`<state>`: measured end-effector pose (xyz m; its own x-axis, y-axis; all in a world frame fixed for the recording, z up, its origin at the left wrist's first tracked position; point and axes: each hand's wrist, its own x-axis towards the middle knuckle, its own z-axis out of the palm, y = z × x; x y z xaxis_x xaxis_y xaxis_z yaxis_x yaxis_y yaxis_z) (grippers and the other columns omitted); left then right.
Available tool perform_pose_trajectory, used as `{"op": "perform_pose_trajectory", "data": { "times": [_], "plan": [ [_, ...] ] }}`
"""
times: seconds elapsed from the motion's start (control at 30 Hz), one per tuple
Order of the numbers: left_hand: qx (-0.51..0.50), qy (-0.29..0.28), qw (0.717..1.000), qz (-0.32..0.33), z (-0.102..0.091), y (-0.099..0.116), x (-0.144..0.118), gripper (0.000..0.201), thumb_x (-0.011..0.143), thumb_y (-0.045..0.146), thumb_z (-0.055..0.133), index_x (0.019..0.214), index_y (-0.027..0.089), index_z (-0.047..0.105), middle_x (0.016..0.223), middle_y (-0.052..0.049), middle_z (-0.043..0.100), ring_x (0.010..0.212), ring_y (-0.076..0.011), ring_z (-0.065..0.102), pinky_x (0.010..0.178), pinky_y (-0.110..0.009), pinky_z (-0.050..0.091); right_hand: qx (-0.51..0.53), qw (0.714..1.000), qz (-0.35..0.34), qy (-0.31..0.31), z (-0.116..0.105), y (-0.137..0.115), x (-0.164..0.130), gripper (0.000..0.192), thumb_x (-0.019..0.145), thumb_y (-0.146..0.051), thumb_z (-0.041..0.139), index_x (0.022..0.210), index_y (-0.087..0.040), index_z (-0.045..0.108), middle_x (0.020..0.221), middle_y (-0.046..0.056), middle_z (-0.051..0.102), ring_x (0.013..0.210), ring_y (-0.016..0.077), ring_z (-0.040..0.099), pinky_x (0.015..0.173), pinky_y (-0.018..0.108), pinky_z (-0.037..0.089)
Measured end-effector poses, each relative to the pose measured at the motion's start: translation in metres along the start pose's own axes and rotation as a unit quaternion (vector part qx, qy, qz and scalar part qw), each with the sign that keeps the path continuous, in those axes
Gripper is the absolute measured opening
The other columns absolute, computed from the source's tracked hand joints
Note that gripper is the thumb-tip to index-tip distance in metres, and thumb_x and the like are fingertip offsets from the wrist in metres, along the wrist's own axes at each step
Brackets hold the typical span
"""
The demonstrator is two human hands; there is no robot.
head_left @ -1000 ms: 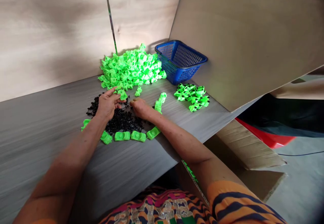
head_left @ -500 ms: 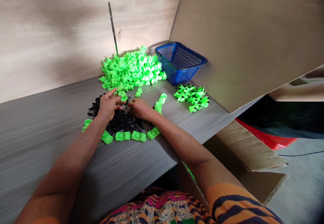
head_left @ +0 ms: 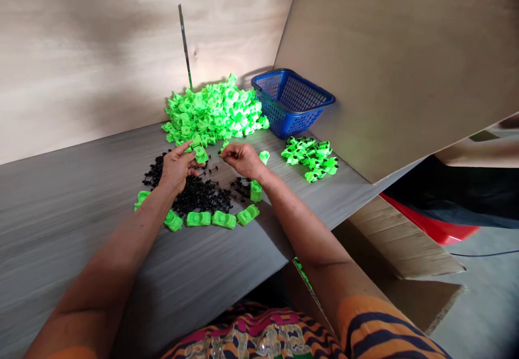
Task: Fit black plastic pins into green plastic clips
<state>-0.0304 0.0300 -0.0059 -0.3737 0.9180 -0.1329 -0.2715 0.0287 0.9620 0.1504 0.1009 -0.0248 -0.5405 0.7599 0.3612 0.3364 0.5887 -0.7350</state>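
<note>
My left hand point(head_left: 175, 168) is closed on a bright green toy car body point(head_left: 199, 153), held tilted above the table with its hollow side showing. A dark axle appears to lie across its upper end. To the right, my right hand point(head_left: 245, 160) has its fingers pinched together, with the dark end of a small wheel axle point(head_left: 220, 153) showing at the tips. Beneath and between the hands spreads a heap of black wheel axles point(head_left: 198, 194). Several green car bodies point(head_left: 198, 219) lie in a curve around the front and right of the heap.
A large pile of green car bodies point(head_left: 214, 110) rests against the back board. Beside it stands a blue mesh basket point(head_left: 292, 118). Green bodies with black wheels point(head_left: 310, 158) are heaped at the right. Below the table's right edge is an open cardboard box point(head_left: 409, 240); another person's arm point(head_left: 478, 152) shows beyond.
My right hand has lifted off the axle heap and moved right and slightly up, fingers still pinched. My left hand keeps the green car body in nearly the same place.
</note>
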Motion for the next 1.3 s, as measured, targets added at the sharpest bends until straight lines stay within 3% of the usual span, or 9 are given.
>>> {"op": "perform_pose_trajectory", "data": {
  "times": [0.2, 0.6, 0.8, 1.03, 1.3],
  "plan": [
    [0.01, -0.021, 1.0, 0.0, 0.002, -0.003, -0.002, 0.054, 0.073, 0.013, 0.073, 0.126, 0.009, 0.065, 0.062, 0.002, 0.065, 0.047, -0.0148, 0.065, 0.035, -0.018, 0.043, 0.078, 0.995, 0.009, 0.063, -0.001, -0.013, -0.001, 0.021, 0.07, -0.009, 0.051, 0.087, -0.018, 0.058, 0.069, -0.006, 0.05, 0.065, 0.0109, 0.045, 0.065, 0.023, 0.037],
    [0.019, -0.031, 0.999, 0.032, 0.005, -0.007, -0.004, 0.042, 0.066, 0.012, 0.078, 0.108, 0.01, 0.075, 0.054, 0.006, 0.056, 0.049, -0.0096, 0.054, 0.047, -0.023, 0.056, -0.049, 0.989, -0.139, 0.004, 0.017, -0.026, -0.013, 0.021, 0.084, -0.007, 0.047, 0.089, -0.018, 0.064, 0.092, 0.005, 0.059, 0.087, 0.016, 0.055, 0.08, 0.028, 0.044],
    [0.021, -0.038, 0.998, 0.039, 0.006, -0.006, -0.005, 0.042, 0.062, 0.013, 0.08, 0.103, 0.011, 0.076, 0.054, 0.007, 0.057, 0.049, -0.0086, 0.053, 0.049, -0.023, 0.056, -0.108, 0.98, -0.164, -0.006, 0.018, -0.019, -0.011, 0.022, 0.086, -0.005, 0.047, 0.091, -0.018, 0.063, 0.097, 0.007, 0.058, 0.096, 0.0194, 0.053, 0.085, 0.031, 0.043],
    [0.027, -0.028, 0.998, 0.04, 0.006, -0.007, -0.004, 0.045, 0.059, 0.014, 0.08, 0.103, 0.011, 0.077, 0.061, 0.004, 0.064, 0.053, -0.01, 0.059, 0.054, -0.024, 0.059, -0.138, 0.972, -0.189, -0.01, 0.02, -0.019, -0.012, 0.024, 0.088, -0.004, 0.045, 0.095, -0.018, 0.063, 0.099, 0.008, 0.058, 0.099, 0.0222, 0.051, 0.088, 0.034, 0.044],
    [0.017, -0.041, 0.998, 0.045, 0.003, -0.007, -0.004, 0.044, 0.054, 0.018, 0.084, 0.098, 0.012, 0.079, 0.058, 0.006, 0.061, 0.054, -0.0099, 0.059, 0.055, -0.026, 0.06, -0.15, 0.967, -0.203, -0.02, 0.021, -0.018, -0.012, 0.023, 0.09, -0.004, 0.045, 0.094, -0.018, 0.062, 0.096, 0.007, 0.055, 0.096, 0.022, 0.049, 0.086, 0.034, 0.043]
  ]
}}
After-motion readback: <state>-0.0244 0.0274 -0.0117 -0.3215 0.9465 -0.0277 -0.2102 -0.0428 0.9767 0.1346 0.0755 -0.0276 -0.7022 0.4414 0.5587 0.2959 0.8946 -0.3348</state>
